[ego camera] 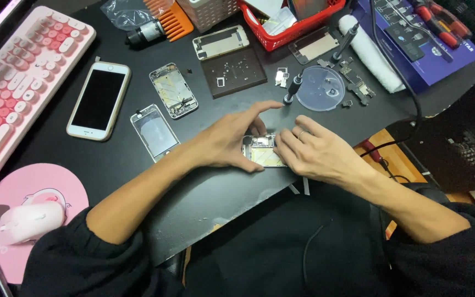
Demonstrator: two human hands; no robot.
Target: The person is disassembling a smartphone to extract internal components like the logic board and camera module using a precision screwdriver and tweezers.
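An opened phone frame [260, 152] lies near the front edge of the black mat [204, 181]. My left hand [232, 137] rests on its left side, thumb under its lower edge and fingers arched over the top. My right hand [314, 151], with a ring on one finger, covers the frame's right end, fingertips pressing on its inner parts. Most of the frame is hidden by both hands. A small black screwdriver [292, 88] stands just beyond my left fingertips.
A white phone [99, 100], a screen panel [154, 132] and another bare frame [173, 90] lie left. A dark parts tray [233, 72], clear round lid [320, 88], red basket [292, 27], pink keyboard [17, 82], and pink mouse [28, 221] surround them.
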